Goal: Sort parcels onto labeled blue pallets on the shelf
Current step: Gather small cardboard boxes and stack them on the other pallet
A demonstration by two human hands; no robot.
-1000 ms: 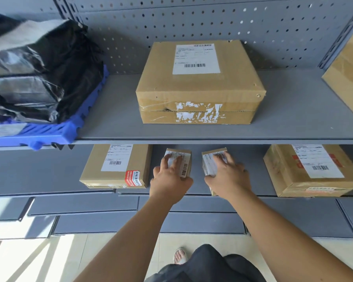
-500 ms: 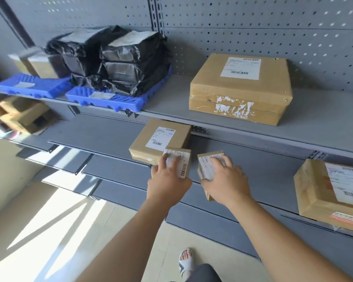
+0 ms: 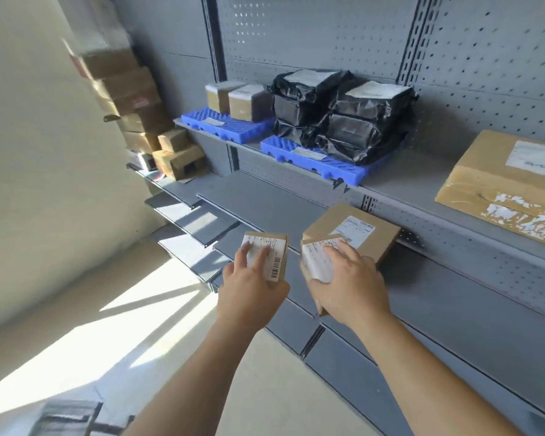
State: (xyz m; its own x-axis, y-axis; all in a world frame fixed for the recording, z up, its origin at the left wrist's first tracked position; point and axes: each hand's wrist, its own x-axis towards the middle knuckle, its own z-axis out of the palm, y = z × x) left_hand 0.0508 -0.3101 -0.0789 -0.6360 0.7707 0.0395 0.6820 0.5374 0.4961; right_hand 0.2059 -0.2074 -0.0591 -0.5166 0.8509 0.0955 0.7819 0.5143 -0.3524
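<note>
Parcels both in hand now: left hand grips one small box, right hand another. View's swung left since a second ago, so the blue pallets sit upper centre. Probably headed there.

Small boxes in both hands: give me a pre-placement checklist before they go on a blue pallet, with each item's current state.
1. Left hand grips its small box: ok.
2. Right hand grips its small box: ok.
3. Labels readable for sorting: cannot tell, blurred.
4. Left blue pallet has free front space: ok.
5. Right blue pallet has room: not ok, black bags cover most of it.
6. Pallet labels match: cannot tell.
</note>
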